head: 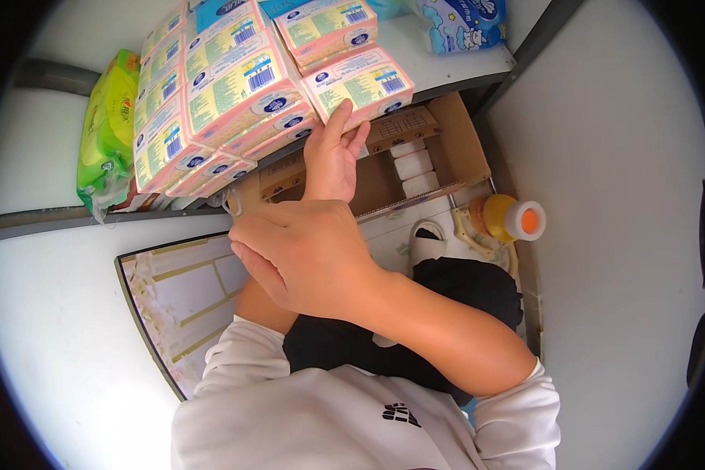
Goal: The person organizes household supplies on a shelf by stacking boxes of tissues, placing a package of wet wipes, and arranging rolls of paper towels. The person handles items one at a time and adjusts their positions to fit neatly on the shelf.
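Observation:
My left hand (333, 158) reaches up to a pink-edged soft tissue pack (358, 88) at the shelf's front edge. One digit lies over its near corner, and other fingertips are at its lower front side. Closer to the camera, my right hand (305, 252) is curled into a fist that crosses over my left forearm. Nothing shows in that fist, though its inner side is hidden. Matching tissue packs (235, 88) are stacked in rows to the left. Another tissue pack (329, 29) stands just behind the one at my left hand.
Green plastic packaging (108, 129) stands at the shelf's left; a blue bag (464, 23) lies at its right. Below, an open cardboard box (458, 135) holds white packs (414, 167). A yellow bottle (499, 217) stands near the right panel (599, 176). A framed picture (182, 294) leans left.

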A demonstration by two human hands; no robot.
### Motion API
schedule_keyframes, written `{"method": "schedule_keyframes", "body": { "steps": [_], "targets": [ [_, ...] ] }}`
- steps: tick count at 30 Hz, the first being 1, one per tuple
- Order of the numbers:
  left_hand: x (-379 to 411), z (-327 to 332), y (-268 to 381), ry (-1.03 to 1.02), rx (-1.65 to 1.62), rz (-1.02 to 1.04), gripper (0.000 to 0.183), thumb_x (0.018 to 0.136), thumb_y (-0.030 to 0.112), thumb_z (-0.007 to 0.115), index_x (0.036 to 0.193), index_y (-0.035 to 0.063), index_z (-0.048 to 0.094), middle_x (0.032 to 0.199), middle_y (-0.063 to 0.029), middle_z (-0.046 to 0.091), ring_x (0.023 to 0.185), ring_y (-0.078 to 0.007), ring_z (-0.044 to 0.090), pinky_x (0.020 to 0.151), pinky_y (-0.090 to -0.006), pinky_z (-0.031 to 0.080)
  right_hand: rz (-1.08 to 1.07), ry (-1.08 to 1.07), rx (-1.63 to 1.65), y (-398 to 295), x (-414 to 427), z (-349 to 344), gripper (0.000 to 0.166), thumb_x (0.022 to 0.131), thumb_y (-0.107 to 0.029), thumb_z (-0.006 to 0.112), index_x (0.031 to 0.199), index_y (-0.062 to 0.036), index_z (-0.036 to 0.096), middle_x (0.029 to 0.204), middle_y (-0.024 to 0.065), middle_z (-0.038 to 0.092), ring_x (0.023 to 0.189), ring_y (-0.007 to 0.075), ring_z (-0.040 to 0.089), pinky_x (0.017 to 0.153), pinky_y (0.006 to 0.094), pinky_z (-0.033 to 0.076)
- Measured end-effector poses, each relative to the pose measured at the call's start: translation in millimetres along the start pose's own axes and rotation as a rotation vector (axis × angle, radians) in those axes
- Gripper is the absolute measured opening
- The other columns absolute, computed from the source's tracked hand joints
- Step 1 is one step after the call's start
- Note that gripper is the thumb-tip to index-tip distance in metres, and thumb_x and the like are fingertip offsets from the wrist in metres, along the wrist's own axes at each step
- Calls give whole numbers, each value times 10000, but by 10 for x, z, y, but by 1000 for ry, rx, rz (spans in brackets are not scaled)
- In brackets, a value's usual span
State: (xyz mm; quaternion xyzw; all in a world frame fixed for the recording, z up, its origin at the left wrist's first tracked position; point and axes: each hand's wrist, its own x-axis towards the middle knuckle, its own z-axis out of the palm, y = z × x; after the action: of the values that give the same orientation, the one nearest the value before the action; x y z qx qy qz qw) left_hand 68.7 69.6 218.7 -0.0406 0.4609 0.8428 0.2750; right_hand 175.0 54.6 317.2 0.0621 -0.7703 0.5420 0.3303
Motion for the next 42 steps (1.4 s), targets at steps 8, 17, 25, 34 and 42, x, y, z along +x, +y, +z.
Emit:
{"method": "schedule_keyframes", "body": {
  "steps": [8, 17, 25, 34, 42],
  "targets": [
    [0, 95, -63, -3, -704, -456, 795, 982, 220, 714, 1490, -169, 242, 1499, -310, 354, 1387, -412, 463, 1190, -469, 463, -78, -83, -76, -45, -72, 53, 132, 793, -62, 750, 830, -55, 624, 709, 57, 562, 619, 275, 606, 523, 393, 464],
    [139, 158, -314, 3, -294, -249, 333, 1015, 132, 613, 1250, -93, 542, 1261, -236, 594, 1212, -322, 614, 1089, -435, 529, -108, -68, -75, -57, -86, -71, 159, 759, -61, 715, 744, -69, 557, 673, 59, 512, 607, 265, 582, 523, 397, 459],
    [757, -439, -929, -965, 1611, -624, 607, 988, 158, 604, 1534, 6, 387, 1530, -270, 429, 1338, -342, 545, 1127, -443, 452, -157, -327, -34, -298, -369, -216, 109, 741, -116, 649, 729, -63, 555, 683, 43, 529, 632, 208, 563, 558, 341, 443],
    [1030, -876, -1971, -1025, 2123, 88, 1023, 758, 276, 825, 1617, 147, 285, 1652, -307, 184, 1529, -486, 222, 1217, -575, 298, -69, -451, -58, -262, -410, -552, 150, 756, -128, 652, 849, -12, 632, 716, 23, 538, 661, 160, 555, 586, 290, 426],
    [1300, -900, -2091, -1027, 1867, 273, 964, 718, 164, 800, 1561, 92, 339, 1449, -261, 505, 1341, -438, 504, 1125, -485, 422, -35, -546, -61, -155, -277, -737, 274, 823, -143, 649, 1030, 36, 660, 787, 28, 571, 704, 160, 575, 636, 276, 448]
  ]
}}
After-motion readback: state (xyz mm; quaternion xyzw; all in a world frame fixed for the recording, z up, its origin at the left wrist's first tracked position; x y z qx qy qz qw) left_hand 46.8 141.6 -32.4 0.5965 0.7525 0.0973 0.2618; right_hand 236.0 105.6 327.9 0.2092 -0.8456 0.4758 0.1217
